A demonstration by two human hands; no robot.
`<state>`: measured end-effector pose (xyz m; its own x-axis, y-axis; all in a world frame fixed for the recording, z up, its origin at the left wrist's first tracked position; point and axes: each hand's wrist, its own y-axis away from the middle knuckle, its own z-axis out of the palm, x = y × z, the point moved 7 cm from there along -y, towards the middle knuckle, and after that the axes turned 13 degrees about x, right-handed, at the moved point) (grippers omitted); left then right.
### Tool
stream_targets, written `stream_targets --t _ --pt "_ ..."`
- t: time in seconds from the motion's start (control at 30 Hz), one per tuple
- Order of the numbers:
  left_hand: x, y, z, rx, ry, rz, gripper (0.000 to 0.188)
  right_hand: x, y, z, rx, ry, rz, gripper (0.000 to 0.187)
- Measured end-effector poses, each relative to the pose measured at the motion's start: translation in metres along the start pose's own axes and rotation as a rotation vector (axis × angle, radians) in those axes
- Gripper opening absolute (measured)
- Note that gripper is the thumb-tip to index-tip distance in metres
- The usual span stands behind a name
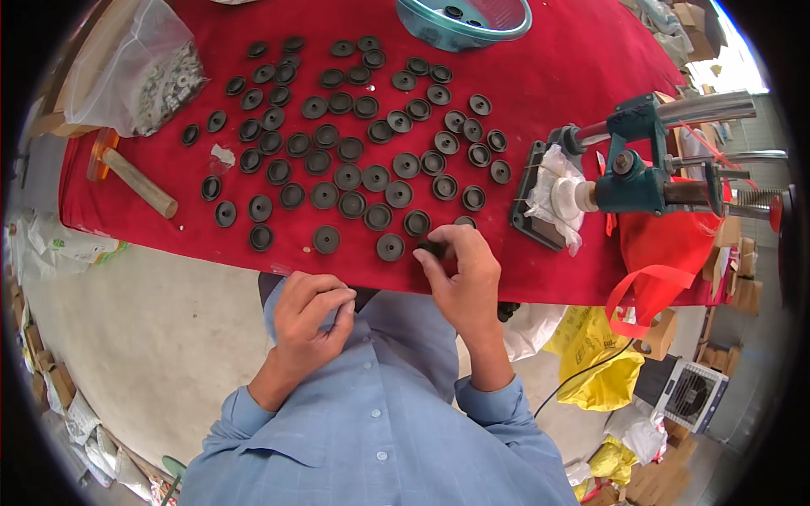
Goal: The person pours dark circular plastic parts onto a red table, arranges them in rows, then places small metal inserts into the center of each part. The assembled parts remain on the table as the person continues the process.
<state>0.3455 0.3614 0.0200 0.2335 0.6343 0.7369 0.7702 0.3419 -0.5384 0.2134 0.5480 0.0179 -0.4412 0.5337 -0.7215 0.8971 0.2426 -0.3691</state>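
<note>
Many dark round rubber-like caps, each with a raised rim and a small centre knob, lie spread over the red tablecloth (540,278). My right hand (468,282) is at the table's near edge, thumb and fingers closed on one dark round cap (433,249), mostly hidden by the fingers. Just left of it lies another cap (390,247), apart from the hand. My left hand (312,316) hovers by the near edge with its fingers curled and fingertips pressed together. Whatever it may hold is hidden.
A green hand press (629,164) stands on the right, white plastic round its base. Back left is a clear bag of small metal parts (169,84); before it lies a wooden-handled mallet (139,181). A teal basin (464,34) sits at the far edge. A red bag (666,244) hangs right.
</note>
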Motion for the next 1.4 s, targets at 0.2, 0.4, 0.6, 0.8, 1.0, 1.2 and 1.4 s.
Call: stream_targets --t 0.2,0.4,0.6,0.8,1.0,1.2,1.4 --pt "-0.011 -0.016 -0.01 0.088 -0.144 0.042 0.026 -0.009 -0.017 0.017 -0.107 0.122 0.011 0.044" --pt "-0.022 -0.021 -0.012 0.069 -0.191 0.026 0.025 -0.013 -0.024 0.015 -0.084 0.136 0.067 0.042" --pt "-0.045 -0.022 -0.055 0.295 -0.368 -0.044 0.032 -0.003 -0.022 0.013 -0.034 -0.139 0.223 0.038" --pt "-0.067 -0.024 -0.064 0.216 -0.492 -0.107 0.038 -0.011 -0.036 0.027 -0.057 -0.813 0.606 0.022" --pt "-0.073 -0.017 -0.064 0.231 -0.292 -0.276 0.031 -0.036 -0.048 0.04 -0.158 -0.005 -0.019 0.03" --pt "-0.096 -0.016 -0.087 0.504 0.475 -0.814 0.029 -0.036 -0.042 0.052 -0.207 0.082 -0.071 0.034" --pt "-0.129 -0.028 -0.12 0.451 0.292 -0.795 0.024 -0.036 -0.047 0.054 -0.18 -0.178 0.063 0.028"
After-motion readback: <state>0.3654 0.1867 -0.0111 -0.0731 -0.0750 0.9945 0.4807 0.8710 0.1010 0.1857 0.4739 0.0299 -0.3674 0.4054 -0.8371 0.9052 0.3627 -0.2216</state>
